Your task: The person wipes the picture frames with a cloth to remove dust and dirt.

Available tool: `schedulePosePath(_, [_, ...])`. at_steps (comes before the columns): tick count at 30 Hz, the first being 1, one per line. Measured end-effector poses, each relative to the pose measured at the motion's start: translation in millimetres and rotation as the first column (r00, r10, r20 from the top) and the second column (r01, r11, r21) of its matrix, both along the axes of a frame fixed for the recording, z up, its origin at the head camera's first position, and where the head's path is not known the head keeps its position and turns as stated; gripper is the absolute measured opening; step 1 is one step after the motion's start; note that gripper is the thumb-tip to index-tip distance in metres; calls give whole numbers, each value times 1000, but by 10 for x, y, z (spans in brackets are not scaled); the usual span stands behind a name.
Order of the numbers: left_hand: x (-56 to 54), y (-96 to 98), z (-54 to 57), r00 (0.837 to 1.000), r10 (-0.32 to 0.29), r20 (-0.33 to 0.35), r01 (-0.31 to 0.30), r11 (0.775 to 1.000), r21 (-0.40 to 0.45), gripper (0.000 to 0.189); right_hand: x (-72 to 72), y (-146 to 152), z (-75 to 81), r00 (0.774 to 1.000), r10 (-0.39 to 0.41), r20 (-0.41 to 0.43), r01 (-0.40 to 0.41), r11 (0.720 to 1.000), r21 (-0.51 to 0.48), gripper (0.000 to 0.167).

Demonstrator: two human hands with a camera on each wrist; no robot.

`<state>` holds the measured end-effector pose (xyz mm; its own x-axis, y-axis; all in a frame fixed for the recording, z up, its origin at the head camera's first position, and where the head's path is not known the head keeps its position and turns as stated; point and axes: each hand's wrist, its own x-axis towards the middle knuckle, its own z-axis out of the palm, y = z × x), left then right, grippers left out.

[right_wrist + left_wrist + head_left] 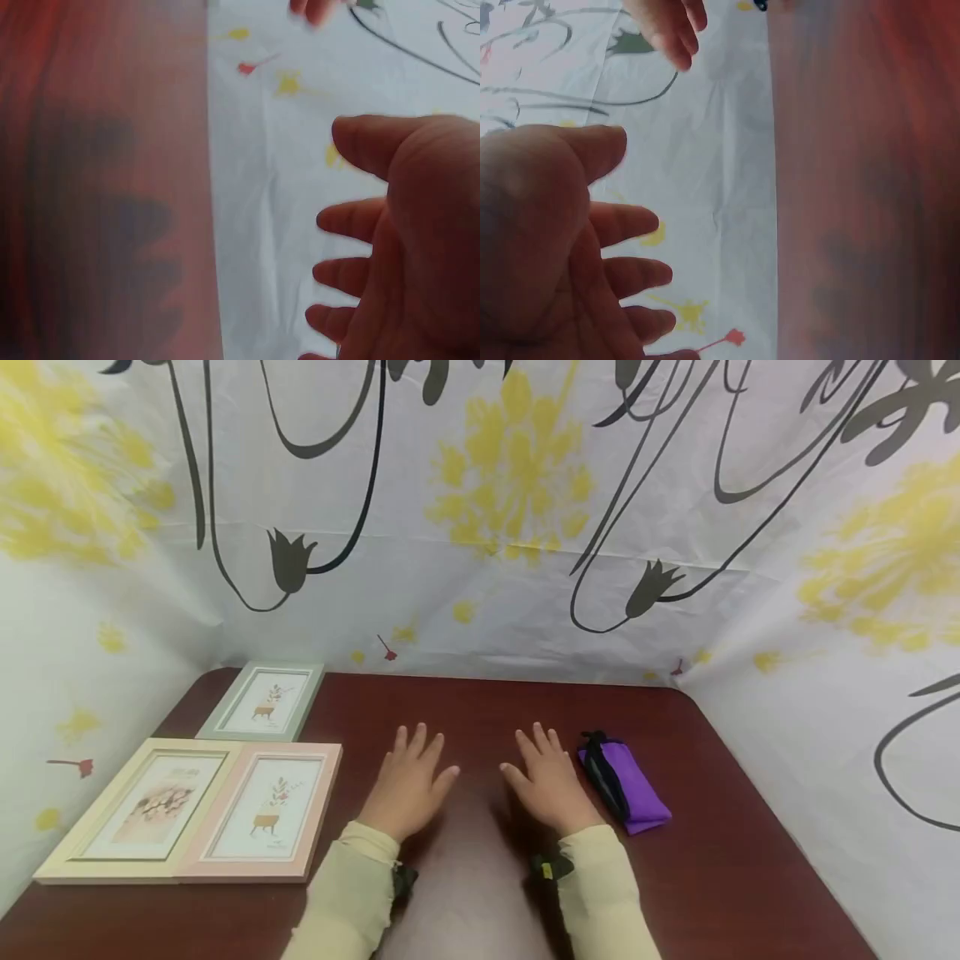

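Over the middle of the dark red table (465, 718), my left hand (408, 785) is held out with its fingers spread and nothing in it. To its left lie a cream picture frame (82, 839) and a pink picture frame (318, 810), side by side. My right hand (551, 785), also spread and holding nothing, is nearest to a purple and black pouch (637, 785) on its right. Both wrist views show bare palms, the left hand (547, 240) and the right hand (427, 232), raised off the tabletop with shadows below.
A pale green picture frame (311, 693) lies behind the other two at the back left. White cloth (465, 610) printed with yellow flowers and grey stems hangs behind the table and along both sides. Dark bands (405, 881) circle both wrists.
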<state>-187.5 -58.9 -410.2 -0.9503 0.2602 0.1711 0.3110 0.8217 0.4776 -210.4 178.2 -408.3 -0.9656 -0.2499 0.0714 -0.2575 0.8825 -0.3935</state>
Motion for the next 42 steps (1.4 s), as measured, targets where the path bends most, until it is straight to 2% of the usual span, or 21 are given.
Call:
schedulePosePath(2, [64, -127, 51, 1000, -14, 2, 14, 1000, -25, 62, -42, 158, -13, 1000, 28, -12, -29, 1000, -6, 66])
schedulePosePath(5, [170, -344, 121, 999, -35, -24, 32, 992, -124, 62, -100, 458, -12, 999, 44, -24, -44, 999, 28, 64])
schedulePosePath(8, [286, -591, 189, 996, -52, -77, 35, 976, -214, 62, -148, 774, 4, 999, 22, -34, -19, 996, 90, 64])
schedulePosePath(11, [379, -871, 220, 988, -67, -142, 32, 971, -236, 60, -192, 1050, 0, 999, -37, 1, 36, 986, 160, 66])
schedulePosePath(14, [443, -1192, 181, 978, -57, -200, 6, 968, -250, 58, -227, 1236, -40, 994, -85, 67, 68, 973, 222, 70])
schedulePosePath(16, [477, -1414, 121, 975, -38, -218, -21, 965, -262, 56, -256, 1302, -98, 992, -80, 97, 53, 966, 254, 71])
schedulePosePath(20, [583, -1813, -12, 976, 0, -217, -65, 953, -296, 58, -321, 1336, -244, 989, -26, 145, -6, 976, 216, 75])
schedulePosePath(23, [704, -2022, -87, 980, 45, -193, -104, 946, -308, 61, -356, 1328, -340, 989, -6, 150, -23, 981, 193, 81])
schedulePosePath(29, [919, -2191, -172, 983, 174, -67, -186, 912, -365, 58, -350, 1278, -399, 991, -5, 135, -18, 985, 169, 88])
schedulePosePath(34, [944, -2173, -189, 974, 224, -31, -219, 898, -383, 62, -324, 1298, -411, 990, -18, 141, -6, 986, 168, 89])
schedulePosePath(36, [945, -2165, -194, 966, 256, -26, -245, 888, -389, 64, -331, 1322, -443, 990, -19, 139, -6, 985, 173, 89])
schedulePosePath(40, [977, -2168, -191, 942, 332, 42, -286, 866, -411, 80, -365, 1364, -510, 989, -18, 146, -8, 985, 170, 91])
schedulePosePath(42, [986, -2171, -183, 935, 349, 67, -292, 863, -412, 86, -371, 1369, -513, 988, -23, 155, -3, 985, 170, 92])
